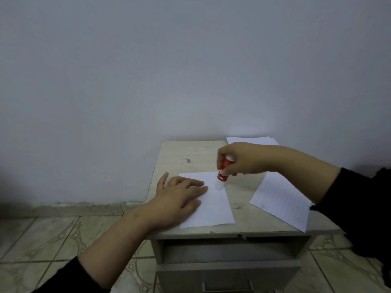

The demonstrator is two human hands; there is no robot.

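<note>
The glue stick (223,169), red with a white end, stands tilted in my right hand (243,159). My fingers are curled round its upper half, and its pale tip is down on the white sheet (213,206). The tip touches the paper near the sheet's far right edge, at about 1 o'clock from its middle.

My left hand (179,197) lies flat on the sheet's left half, at about 9 o'clock. Its fingers are straight and pressing the paper to the surface (190,151), and the thumb is spread away toward 11 o'clock.

I judge the gluing to be under way but far from done. The stick is uncapped and in contact at one spot, and I can make out no glue trace on the rest of the sheet, though a clear film would be hard to see in this dim light. Running the stick over the remaining area, and then pressing the sheet onto something, seems to be what is left.

At 3 o'clock from the white sheet, apart from it, a lined sheet (279,199) lies askew and overhangs the near right corner of the surface. At 12 o'clock, against the wall (190,70), sits a thin stack of paper (251,140), partly hidden by my right hand. Below the surface, a drawer (228,271) stands pulled out over the tiled floor (53,235).
</note>
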